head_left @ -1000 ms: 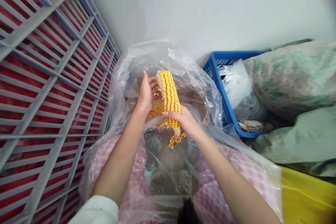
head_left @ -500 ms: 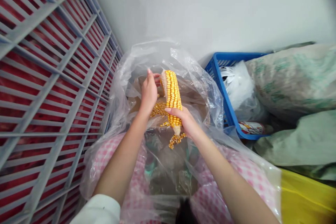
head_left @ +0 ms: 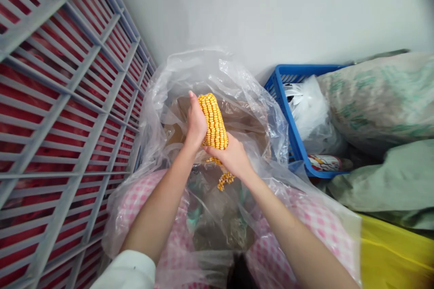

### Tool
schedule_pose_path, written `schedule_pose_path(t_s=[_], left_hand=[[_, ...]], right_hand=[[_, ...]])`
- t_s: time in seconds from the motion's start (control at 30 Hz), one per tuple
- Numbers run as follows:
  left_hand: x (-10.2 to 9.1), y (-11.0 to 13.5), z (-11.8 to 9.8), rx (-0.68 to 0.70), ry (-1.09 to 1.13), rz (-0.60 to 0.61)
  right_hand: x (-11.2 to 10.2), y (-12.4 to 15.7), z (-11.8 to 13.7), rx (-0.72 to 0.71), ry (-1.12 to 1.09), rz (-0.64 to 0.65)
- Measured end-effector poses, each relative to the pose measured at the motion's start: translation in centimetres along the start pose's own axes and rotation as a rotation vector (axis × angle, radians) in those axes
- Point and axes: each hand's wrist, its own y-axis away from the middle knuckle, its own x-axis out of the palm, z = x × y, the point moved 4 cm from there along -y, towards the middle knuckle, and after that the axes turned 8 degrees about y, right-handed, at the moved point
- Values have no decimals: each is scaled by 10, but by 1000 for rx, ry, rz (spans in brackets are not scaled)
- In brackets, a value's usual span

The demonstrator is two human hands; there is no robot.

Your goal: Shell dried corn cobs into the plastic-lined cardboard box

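Observation:
A yellow corn cob point(head_left: 213, 121) is held over an open clear plastic bag point(head_left: 266, 115), tilted with its top leaning left. My left hand point(head_left: 196, 119) presses along its left side, thumb pointing up, with the other fingers hidden behind the cob. Lower down, my right hand point(head_left: 233, 156) is wrapped round the cob's bottom end, its thumb across the front. Loose corn kernels point(head_left: 225, 181) lie on the bag just below my right hand. More kernels show next to that thumb.
A grey slatted plastic crate point(head_left: 79, 86) rises on the left, with red behind its slats. To the right stands a blue basket point(head_left: 293, 126) holding white plastic bags and a can point(head_left: 323, 162). Stuffed sacks point(head_left: 379, 99) lean beside it. A pale wall point(head_left: 254, 13) closes off the back.
My left hand has moved right and onto the cob's side, where it was apart before. The cob has shifted slightly left and turned, and its bare lower tip is now hidden.

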Motion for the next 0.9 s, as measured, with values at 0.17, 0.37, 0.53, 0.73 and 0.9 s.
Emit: schedule_pose_path(t_s=[0.17, 0.37, 0.53, 0.73, 0.9], left_hand=[[0, 4, -5, 38, -5, -18], [2, 7, -4, 34, -13, -14], [3, 7, -1, 33, 5, -3], [4, 8, 1, 31, 8, -12], [4, 9, -1, 37, 19, -11]], right_hand=[[1, 0, -5, -28, -21, 4], [1, 3, -9, -27, -53, 10], [0, 4, -10, -7, -66, 18], [0, 4, -10, -13, -89, 28], [1, 4, -12, -21, -110, 34]])
